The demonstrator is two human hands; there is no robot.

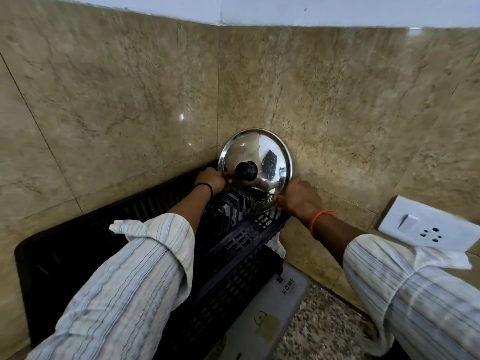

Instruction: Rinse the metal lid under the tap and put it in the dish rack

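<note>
Hands point(298, 196) on upright lid point(270, 157), knob point(246, 171) camera-ward

The metal lid point(262, 162) at the centre of the frame is polished steel, mirror-bright and smooth, with a glossy black knob point(246, 171) that looks like hard plastic. Below it the dish rack point(233, 245) is matt black slotted plastic, and the wall tiles point(130, 100) filling the upper frame are glossy, veined beige stone. At lower right the table point(319, 331) is speckled, rough-looking granite, the switch plate point(428, 227) is smooth white plastic, and both sleeves point(135, 268) are soft striped cloth.
</note>
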